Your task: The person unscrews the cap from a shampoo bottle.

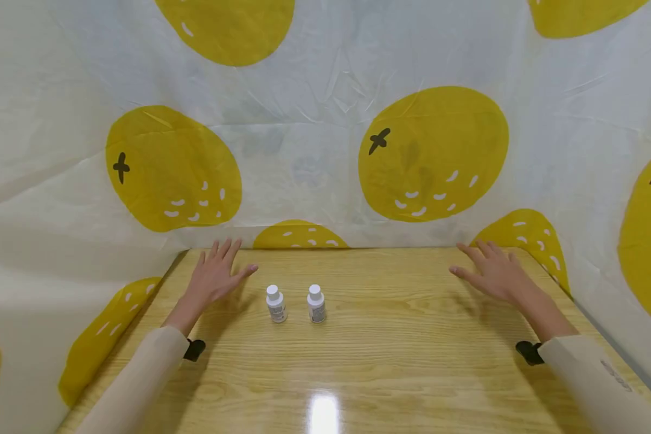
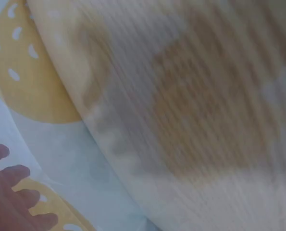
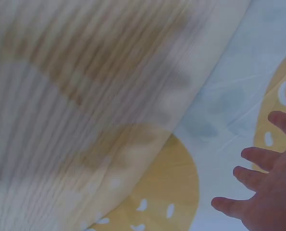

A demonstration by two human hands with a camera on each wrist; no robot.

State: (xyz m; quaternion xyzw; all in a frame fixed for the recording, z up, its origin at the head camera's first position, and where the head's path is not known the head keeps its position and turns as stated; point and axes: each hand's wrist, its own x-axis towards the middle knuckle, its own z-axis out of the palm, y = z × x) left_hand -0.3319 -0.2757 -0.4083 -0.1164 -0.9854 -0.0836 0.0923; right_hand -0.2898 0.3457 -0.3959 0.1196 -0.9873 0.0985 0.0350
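Bottles (image 1: 276,306) (image 1: 317,306) standing upright on table (image 1: 401,361); left grip (image 1: 217,277), right grip (image 1: 492,276) hovering spread, empty, either side of bottles; left, nearer, perhaps risking toppling if sweeping inward.

Had the left bottle (image 1: 276,307) standing on the tabletop (image 1: 385,367) just right of the left hand (image 1: 216,276), a little before it, with the right bottle (image 1: 316,306) near but apart. Had both well left of the right hand (image 1: 496,274). Had the cloth backdrop (image 1: 304,157) behind both hands and along their outer sides.
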